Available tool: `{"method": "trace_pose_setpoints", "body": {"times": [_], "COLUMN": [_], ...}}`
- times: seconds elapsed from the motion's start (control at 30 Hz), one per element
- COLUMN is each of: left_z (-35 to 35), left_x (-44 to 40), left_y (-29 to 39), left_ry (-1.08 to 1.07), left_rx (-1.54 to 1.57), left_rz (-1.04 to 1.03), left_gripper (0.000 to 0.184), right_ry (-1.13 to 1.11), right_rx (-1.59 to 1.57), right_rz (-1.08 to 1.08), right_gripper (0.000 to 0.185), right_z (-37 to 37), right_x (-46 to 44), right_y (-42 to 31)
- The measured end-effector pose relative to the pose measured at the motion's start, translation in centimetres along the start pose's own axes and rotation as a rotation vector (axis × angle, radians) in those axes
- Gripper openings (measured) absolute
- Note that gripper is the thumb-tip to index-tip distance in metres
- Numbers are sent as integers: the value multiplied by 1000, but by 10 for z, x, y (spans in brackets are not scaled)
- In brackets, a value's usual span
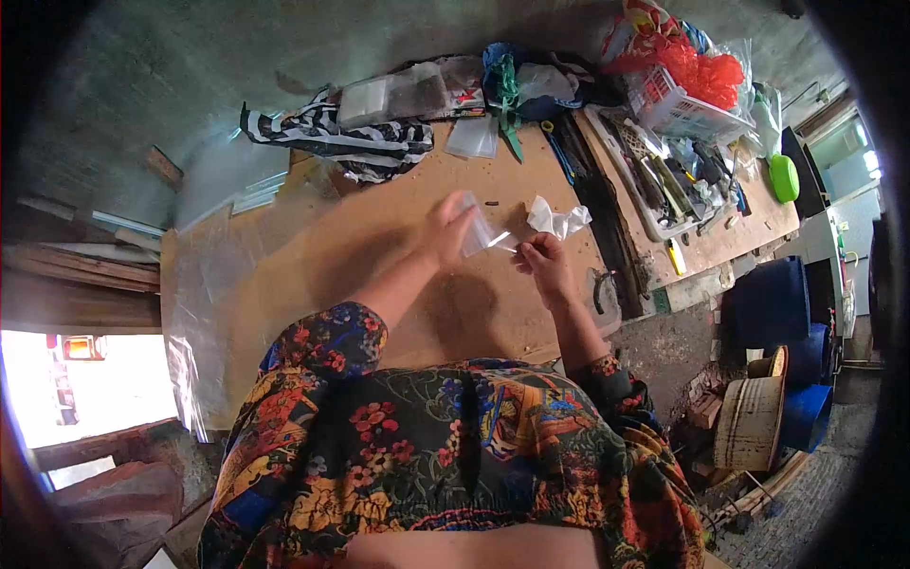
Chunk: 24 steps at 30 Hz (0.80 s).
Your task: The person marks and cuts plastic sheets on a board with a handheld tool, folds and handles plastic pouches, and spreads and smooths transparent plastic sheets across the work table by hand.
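Over the wooden table, my left hand [449,230] is closed on a small clear plastic bag [478,234], which hangs at an angle from the fingers. At the bag's right edge, my right hand [541,260] pinches a thin, shiny strip [503,239]. Whether that strip is part of the bag I cannot tell. Just beyond the right fingers lies a crumpled white piece of paper or plastic [559,220]. A short dark piece [492,203] rests on the board between the two hands, slightly farther away.
Along the back are a striped plastic bag [379,142], stacked clear bags [393,98] and blue-handled scissors [559,152]. A tool tray [654,228] and a white basket [697,100] stand right. Clear sheeting [204,284] covers the table's left. Buckets [749,422] sit on the floor.
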State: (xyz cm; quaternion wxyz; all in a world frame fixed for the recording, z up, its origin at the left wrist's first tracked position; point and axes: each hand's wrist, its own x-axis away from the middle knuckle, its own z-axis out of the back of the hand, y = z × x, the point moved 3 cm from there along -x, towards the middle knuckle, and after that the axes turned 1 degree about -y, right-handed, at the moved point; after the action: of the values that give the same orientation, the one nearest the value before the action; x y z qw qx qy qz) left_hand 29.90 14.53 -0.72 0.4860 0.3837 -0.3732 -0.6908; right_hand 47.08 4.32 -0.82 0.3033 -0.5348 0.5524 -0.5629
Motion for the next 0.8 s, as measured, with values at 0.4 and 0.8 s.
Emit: {"method": "trace_pose_setpoints", "body": {"times": [0.4,0.8], "left_z": [40,77], "left_x": [93,101], "left_y": [-18,-13], "left_ry": [-262,-40], "left_rx": [-83,-523], "left_rz": [309,122], "left_gripper": [20,25], "right_ry": [-42,-325], "right_rx": [987,1437], "right_rz": [571,662], "right_gripper": [16,46], "right_z": [-51,-82], "right_x": [15,67], "right_y": [-6,50]}}
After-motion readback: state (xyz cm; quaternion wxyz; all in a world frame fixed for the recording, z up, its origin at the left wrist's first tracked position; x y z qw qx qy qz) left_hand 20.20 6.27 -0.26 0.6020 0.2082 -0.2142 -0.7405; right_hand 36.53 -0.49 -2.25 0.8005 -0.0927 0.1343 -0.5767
